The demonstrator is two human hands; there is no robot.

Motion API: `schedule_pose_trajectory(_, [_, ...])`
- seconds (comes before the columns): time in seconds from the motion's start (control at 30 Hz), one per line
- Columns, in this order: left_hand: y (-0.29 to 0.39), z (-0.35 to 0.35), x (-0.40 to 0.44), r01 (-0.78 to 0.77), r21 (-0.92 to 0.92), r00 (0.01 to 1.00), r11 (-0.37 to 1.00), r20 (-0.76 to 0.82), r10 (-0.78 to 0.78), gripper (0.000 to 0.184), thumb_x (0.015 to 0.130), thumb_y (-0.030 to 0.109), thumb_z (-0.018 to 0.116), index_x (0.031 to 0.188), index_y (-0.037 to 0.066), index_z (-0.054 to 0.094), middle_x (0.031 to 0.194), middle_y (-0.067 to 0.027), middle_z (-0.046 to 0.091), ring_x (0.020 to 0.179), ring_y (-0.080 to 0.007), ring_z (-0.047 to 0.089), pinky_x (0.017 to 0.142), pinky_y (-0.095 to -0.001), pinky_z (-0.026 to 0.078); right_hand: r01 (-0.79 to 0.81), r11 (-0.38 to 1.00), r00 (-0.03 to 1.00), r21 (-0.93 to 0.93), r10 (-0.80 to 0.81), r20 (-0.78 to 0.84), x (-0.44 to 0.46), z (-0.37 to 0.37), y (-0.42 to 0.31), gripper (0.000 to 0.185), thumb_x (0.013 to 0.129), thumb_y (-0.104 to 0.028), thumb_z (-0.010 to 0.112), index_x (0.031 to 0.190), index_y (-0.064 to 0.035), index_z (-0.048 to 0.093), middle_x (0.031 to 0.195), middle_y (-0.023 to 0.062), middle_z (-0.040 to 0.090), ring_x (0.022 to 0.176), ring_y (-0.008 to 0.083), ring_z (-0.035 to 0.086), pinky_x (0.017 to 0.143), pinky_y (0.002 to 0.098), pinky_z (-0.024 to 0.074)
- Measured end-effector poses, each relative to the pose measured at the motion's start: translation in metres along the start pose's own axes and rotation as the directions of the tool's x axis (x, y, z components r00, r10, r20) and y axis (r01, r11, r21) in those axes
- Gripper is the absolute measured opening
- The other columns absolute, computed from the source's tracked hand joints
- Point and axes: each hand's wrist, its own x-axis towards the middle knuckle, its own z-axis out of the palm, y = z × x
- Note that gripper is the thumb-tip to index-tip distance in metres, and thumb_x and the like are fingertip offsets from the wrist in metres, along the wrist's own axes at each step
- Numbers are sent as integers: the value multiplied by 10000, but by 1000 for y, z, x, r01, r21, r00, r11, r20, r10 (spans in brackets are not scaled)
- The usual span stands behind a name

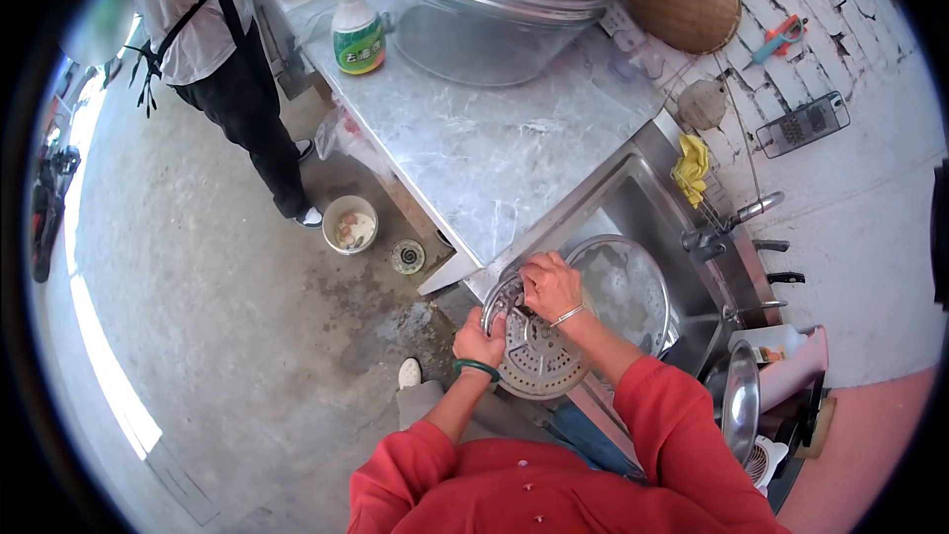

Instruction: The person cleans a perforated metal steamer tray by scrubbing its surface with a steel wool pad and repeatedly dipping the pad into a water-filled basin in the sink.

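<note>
A round perforated metal steamer tray is held tilted in front of my body, at the sink's near edge. My left hand, with a green bangle at the wrist, is closed on the tray's left rim. Against the tray's upper part, my right hand has its fingers bent and pressed together; whatever may be in them is hidden. Just right of that hand, a round metal basin with cloudy, sudsy water sits in the steel sink.
Beyond the sink are the faucet and a yellow cloth. A marble-look counter carries a spray bottle and a large metal pot. A bucket stands on the floor near another person.
</note>
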Motion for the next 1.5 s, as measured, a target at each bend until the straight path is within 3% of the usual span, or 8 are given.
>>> schedule_pose_trajectory(0.13, [3, -4, -1, 34, -19, 998, 999, 46, -33, 276, 786, 325, 658, 825, 64, 577, 665, -151, 602, 637, -336, 606, 599, -408, 458, -93, 995, 995, -34, 93, 25, 0, 2, -1, 48, 678, -109, 602, 693, -86, 641, 798, 31, 594, 806, 222, 577, 618, 365, 501])
schedule_pose_trajectory(0.33, [-5, 3, 0, -78, -126, 996, 989, -46, 72, 270, 806, 347, 621, 835, 81, 583, 696, -185, 620, 686, -390, 610, 609, -444, 463, 129, 976, 991, 173, -131, 0, -17, 6, -51, 81, 696, -102, 621, 769, -101, 657, 856, 46, 623, 804, 245, 577, 660, 356, 497])
schedule_pose_trajectory(0.67, [-27, 20, 3, -106, -298, 994, 949, -40, 99, 254, 819, 271, 650, 788, 33, 567, 643, -137, 591, 556, -237, 534, 580, -371, 439, -537, 841, 832, -75, 513, -210, -69, -8, 45, 100, 746, -129, 598, 814, -95, 533, 818, 100, 536, 799, 299, 537, 658, 433, 461])
schedule_pose_trajectory(0.9, [-29, 15, 1, -137, -355, 987, 925, 34, 159, 174, 863, 168, 615, 827, 2, 577, 671, -54, 601, 620, -86, 492, 567, -283, 428, -207, 969, 978, 133, 207, 16, -95, -4, -47, 117, 745, -121, 595, 813, -59, 522, 829, 105, 518, 847, 286, 538, 706, 412, 469])
schedule_pose_trajectory(1.07, [-37, 18, -5, -158, -507, 986, 847, -28, 167, 113, 881, 136, 605, 845, 33, 576, 668, 31, 561, 565, -28, 449, 501, -209, 373, -511, 860, 855, 7, 509, -93, -46, 6, 39, 133, 737, -93, 591, 840, -59, 515, 856, 110, 544, 865, 306, 539, 705, 434, 468])
schedule_pose_trajectory(1.23, [-32, 15, -16, -206, -485, 978, 850, -72, 195, 136, 891, 137, 595, 919, 4, 598, 790, -23, 628, 675, -56, 521, 591, -226, 434, -314, 935, 945, 163, 324, -43, -51, 4, -28, 124, 746, -110, 586, 840, -64, 519, 852, 98, 541, 862, 301, 534, 702, 431, 470])
schedule_pose_trajectory(1.3, [-39, 11, -23, -65, -591, 992, 804, 47, 115, 172, 896, 157, 598, 944, -8, 598, 819, -40, 639, 718, -68, 542, 623, -237, 450, -169, 961, 985, 217, 171, 7, -53, 6, -34, 117, 749, -119, 585, 834, -68, 522, 850, 95, 540, 860, 297, 533, 702, 428, 470])
schedule_pose_trajectory(1.5, [-29, 1, -41, 248, -519, 954, 818, 277, -113, 209, 864, 208, 643, 879, 3, 600, 698, -73, 637, 468, -107, 556, 367, -230, 444, -311, 935, 929, 169, 337, -154, -20, 25, 8, 88, 755, -126, 586, 797, -88, 518, 830, 94, 536, 851, 292, 533, 704, 417, 467])
